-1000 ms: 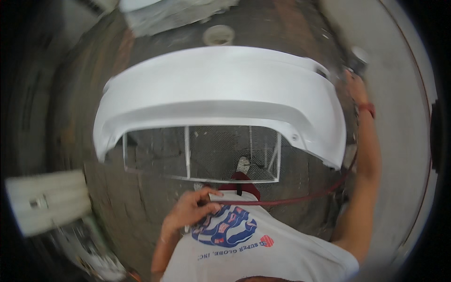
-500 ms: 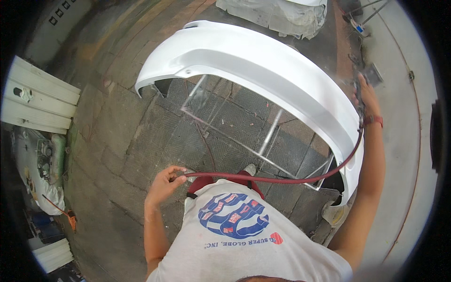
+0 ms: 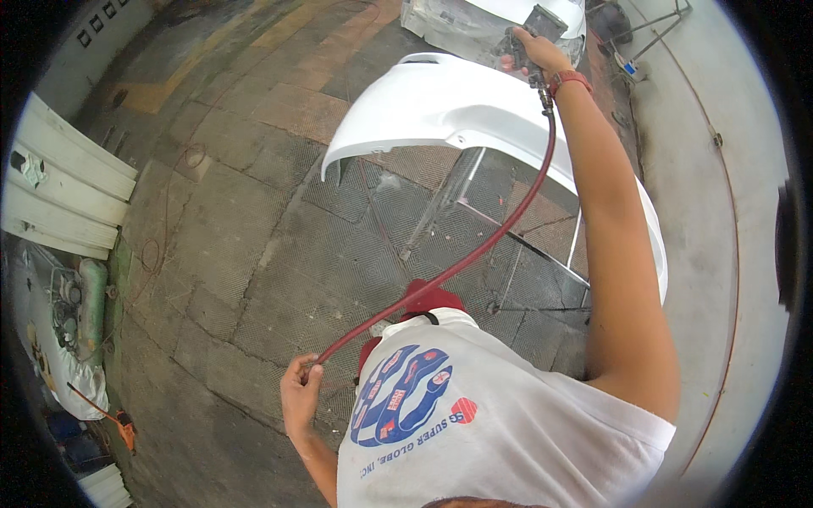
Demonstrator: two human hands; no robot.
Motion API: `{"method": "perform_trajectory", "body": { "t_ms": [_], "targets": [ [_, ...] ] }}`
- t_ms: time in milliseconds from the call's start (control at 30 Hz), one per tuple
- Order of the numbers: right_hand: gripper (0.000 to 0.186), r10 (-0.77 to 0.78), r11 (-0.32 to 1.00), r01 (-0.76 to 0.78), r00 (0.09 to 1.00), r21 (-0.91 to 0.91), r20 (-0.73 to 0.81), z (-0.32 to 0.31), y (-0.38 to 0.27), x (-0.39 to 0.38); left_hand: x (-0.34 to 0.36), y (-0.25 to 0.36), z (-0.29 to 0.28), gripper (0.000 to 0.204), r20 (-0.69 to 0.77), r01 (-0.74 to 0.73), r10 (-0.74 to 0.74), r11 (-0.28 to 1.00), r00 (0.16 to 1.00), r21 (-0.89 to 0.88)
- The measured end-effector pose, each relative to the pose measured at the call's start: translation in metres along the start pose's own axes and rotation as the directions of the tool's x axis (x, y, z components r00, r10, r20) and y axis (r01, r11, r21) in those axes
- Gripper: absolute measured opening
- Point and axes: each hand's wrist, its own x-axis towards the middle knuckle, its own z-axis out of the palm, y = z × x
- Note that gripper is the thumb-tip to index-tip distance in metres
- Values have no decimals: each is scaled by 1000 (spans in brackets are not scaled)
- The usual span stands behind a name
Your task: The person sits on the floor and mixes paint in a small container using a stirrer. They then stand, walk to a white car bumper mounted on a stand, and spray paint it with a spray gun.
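Observation:
A curved white bumper rests on a thin metal stand in front of me. Stretched out over its far side, my right hand is closed round a spray gun with a dark square cup. From the gun's handle a dark red hose curves back toward my waist. My left hand, low at my left side, pinches this hose between thumb and fingers. My right forearm hides part of the bumper's right half.
Behind the bumper stands a large sheet-covered object. A pale wall runs along the right. Ribbed white panels, a green tank and an orange tool are at the left. Another thin hose lies on the paved floor.
My right hand has swung the spray gun from the bumper's right end to its far side, up and leftward. My left hand has dropped lower, still on the hose. The view has shifted.

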Motion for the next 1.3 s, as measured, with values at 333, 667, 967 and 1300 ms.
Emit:
{"method": "perform_trajectory", "body": {
  "t_ms": [333, 667, 967, 1300],
  "targets": [
    [74, -151, 860, -130, 859, -494, -489, 11, 37, 184, 71, -60, -79, 28, 90, 128, -126, 992, 988, -15],
    [74, -70, 858, -75, 963, -509, -260, 212, 3, 214, 242, 53, -207, 29, -146, 55, -31, 985, 989, 165],
    [66, 169, 970, -189, 977, -151, -132, 314, -17, 178, 392, 143, -304, 34, -128, 46, 0, 934, 992, 353],
    [59, -31, 685, -487, 723, -542, -690, 213, -31, 121, 587, 189, -349, 37, 331, -125, -38, 881, 943, 456]
  ]
}}
